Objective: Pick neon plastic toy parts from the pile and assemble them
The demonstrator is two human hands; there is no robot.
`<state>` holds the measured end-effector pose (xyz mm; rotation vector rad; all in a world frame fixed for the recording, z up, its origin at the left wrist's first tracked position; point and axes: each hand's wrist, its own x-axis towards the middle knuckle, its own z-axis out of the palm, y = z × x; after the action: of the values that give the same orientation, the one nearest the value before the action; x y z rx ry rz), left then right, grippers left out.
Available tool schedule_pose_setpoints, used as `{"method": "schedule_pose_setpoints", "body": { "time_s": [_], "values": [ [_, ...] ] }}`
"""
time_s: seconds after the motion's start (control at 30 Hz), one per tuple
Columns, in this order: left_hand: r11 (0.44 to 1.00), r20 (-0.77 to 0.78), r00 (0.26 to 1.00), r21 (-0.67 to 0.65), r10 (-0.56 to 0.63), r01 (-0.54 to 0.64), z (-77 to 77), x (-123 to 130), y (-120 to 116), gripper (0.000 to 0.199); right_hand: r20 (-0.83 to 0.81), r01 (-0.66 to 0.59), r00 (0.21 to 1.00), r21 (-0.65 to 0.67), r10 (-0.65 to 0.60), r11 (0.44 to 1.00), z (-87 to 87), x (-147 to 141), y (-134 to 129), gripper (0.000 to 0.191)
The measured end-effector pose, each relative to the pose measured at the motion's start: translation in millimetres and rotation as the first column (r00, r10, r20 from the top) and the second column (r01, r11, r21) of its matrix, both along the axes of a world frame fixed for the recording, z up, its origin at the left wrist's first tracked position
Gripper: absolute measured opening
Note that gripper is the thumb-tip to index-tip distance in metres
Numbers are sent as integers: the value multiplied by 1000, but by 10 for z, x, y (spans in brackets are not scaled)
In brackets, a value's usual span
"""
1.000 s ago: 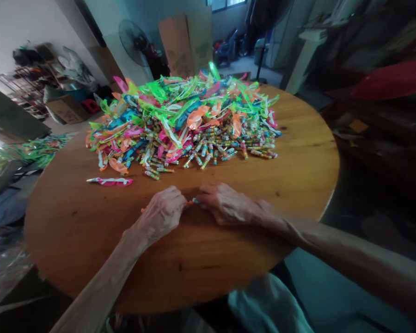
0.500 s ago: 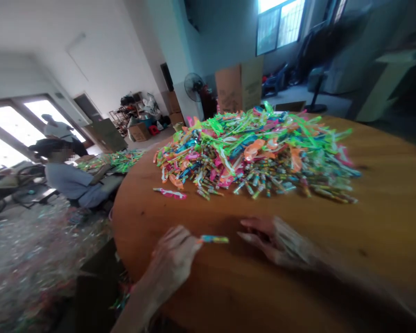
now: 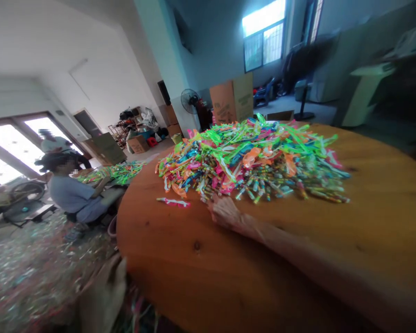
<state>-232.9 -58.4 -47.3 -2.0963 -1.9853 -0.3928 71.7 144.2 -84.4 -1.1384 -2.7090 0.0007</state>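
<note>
My right hand (image 3: 224, 213) reaches across the wooden table to the front edge of a large pile (image 3: 246, 157) of brightly coloured plastic pieces. Its fingers are bent together at the small striped tubes along the bottom of the pile. Whatever they grip, if anything, is hidden. A single pink and white piece (image 3: 174, 202) lies apart on the wood, left of that hand. The pile mixes green, orange, pink and blue plastic parts with small patterned tubes. My left hand does not show in the head view.
The round wooden table (image 3: 180, 273) has its curved edge on the left. Below that edge are a blurred brown flap (image 3: 106, 291) and a heap of clear plastic (image 3: 27, 273). A seated person (image 3: 71, 192) is beside another colourful pile (image 3: 125, 172). Cardboard boxes (image 3: 232, 99) stand behind.
My right hand has moved forward and left to the pile's edge. My left hand has left the view, and the small tubed piece it held is no longer visible. The view has tilted slightly upward.
</note>
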Motion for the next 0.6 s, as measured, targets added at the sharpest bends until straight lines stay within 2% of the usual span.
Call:
{"method": "schedule_pose_setpoints", "body": {
  "time_s": [0.03, 0.07, 0.1, 0.17, 0.23, 0.3, 0.37, 0.47, 0.6],
  "values": [
    [998, 7, 1000, 61, 2, -2, -24, 46, 153, 30, -2, 0, 1000, -2, 0, 1000, -7, 5, 5, 42],
    [983, 14, 1000, 185, 1, -4, -51, 108, 341, 31, -1, 0, 1000, -6, 0, 1000, -13, 22, 5, 41],
    [981, -9, 998, 184, -64, 64, -79, 177, 555, 33, 0, -4, 1000, -12, 4, 1000, -20, 52, 0, 38],
    [976, -58, 977, 62, -206, 209, -129, 310, 1009, 37, -22, -29, 999, -20, 29, 999, -38, 153, -30, 34],
    [965, -78, 962, -9, -260, 260, -164, 393, 1393, 36, -74, -68, 995, -16, 67, 998, -60, 309, -98, 38],
    [954, -80, 951, -48, -298, 295, -186, 413, 1631, 31, -122, -87, 989, -11, 85, 996, -77, 497, -201, 45],
    [942, -91, 938, -69, -335, 330, -205, 406, 1726, 26, -137, -76, 988, -28, 72, 997, -80, 668, -314, 44],
    [932, -146, 920, -79, -362, 354, -237, 484, 1699, 27, -151, -26, 988, -34, 20, 999, -59, 788, -410, 36],
    [886, -154, 873, -87, -463, 455, -256, 892, 1508, 25, -166, 1, 986, 12, 1, 1000, -60, 712, -336, 35]
  ]
}}
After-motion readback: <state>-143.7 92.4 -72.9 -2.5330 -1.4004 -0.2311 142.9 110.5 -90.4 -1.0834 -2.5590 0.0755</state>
